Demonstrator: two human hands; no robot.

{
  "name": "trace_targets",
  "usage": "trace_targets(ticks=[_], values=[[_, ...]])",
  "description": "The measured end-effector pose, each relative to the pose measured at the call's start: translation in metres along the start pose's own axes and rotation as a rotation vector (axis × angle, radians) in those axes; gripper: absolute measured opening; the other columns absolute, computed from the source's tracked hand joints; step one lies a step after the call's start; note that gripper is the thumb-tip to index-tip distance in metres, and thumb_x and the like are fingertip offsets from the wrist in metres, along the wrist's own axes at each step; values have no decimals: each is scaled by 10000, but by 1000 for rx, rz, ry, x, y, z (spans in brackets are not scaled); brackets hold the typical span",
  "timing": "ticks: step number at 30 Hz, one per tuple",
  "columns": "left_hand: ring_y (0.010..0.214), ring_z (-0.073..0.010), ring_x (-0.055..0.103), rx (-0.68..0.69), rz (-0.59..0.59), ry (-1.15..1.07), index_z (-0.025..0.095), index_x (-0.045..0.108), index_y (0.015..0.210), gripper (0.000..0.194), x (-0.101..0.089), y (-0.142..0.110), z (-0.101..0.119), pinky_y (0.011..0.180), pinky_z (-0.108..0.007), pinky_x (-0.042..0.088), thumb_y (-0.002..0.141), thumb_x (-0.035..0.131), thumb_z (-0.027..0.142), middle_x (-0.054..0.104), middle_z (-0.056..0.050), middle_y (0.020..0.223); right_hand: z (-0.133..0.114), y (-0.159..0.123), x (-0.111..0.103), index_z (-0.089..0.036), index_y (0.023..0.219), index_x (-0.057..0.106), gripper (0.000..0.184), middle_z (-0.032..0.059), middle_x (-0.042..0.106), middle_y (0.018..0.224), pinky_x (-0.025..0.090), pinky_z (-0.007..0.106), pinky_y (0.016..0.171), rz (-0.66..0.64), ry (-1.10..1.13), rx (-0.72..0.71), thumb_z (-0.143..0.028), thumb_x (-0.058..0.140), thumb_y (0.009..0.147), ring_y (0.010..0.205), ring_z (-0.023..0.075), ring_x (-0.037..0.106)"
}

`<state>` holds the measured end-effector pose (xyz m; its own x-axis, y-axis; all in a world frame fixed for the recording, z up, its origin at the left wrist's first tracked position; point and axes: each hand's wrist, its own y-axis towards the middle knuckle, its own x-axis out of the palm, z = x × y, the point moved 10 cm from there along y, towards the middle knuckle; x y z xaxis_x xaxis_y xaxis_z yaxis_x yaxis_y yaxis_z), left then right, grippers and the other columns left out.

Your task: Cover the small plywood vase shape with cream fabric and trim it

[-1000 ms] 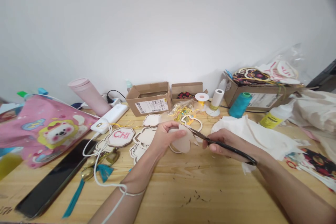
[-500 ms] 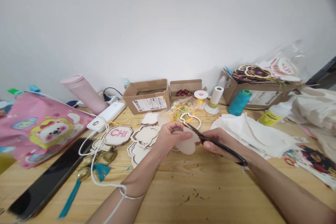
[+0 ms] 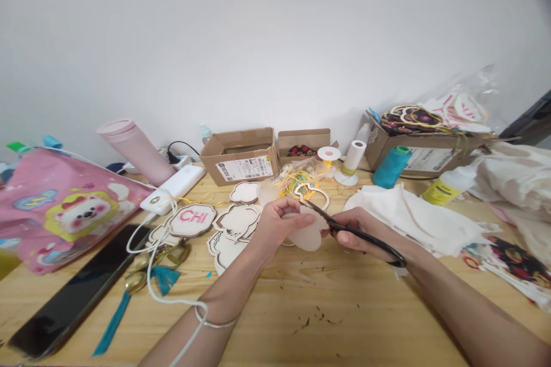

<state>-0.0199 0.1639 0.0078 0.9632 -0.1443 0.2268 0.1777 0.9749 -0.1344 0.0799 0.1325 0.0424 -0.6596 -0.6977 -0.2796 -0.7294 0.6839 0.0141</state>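
Note:
Between thumb and fingers, my left hand pinches a white scallop-edged cutout, which looks thin like paper or card. My right hand is closed on black-handled scissors. The blades lie against the upper right edge of the cutout, their tips close to my left fingers. Just behind my hands is a pale ring-shaped frame beside tangled yellow thread. Left of my left hand lie several pale cloud-shaped pieces and a plaque reading CHI.
Cardboard boxes line the wall. A teal thread cone, white cloth and glue bottle stand or lie to the right. On the left are a phone, a power bank, a white cable and a pink bag.
The view has shifted very slightly. My hands keep almost the same place, with the scissors still at the edge of the cutout.

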Motion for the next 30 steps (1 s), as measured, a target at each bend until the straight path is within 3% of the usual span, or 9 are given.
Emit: trace_targets(ticks=[19, 30], values=[[469, -61, 528, -6, 30, -62, 156, 517, 616, 281, 9, -6, -1, 439, -150, 389, 511, 756, 258, 586, 61, 533, -4, 2, 2, -155, 608, 390, 441, -57, 244, 532, 141, 213, 408, -15, 37, -74, -567, 410, 763, 471, 56, 211], [448, -56, 522, -8, 67, -28, 160, 528, 637, 287, 4, -5, -1, 415, -143, 391, 508, 759, 270, 593, 62, 533, 7, 3, -5, -133, 621, 457, 425, -59, 224, 534, 124, 213, 403, 62, 30, -45, -537, 460, 751, 471, 52, 180]])
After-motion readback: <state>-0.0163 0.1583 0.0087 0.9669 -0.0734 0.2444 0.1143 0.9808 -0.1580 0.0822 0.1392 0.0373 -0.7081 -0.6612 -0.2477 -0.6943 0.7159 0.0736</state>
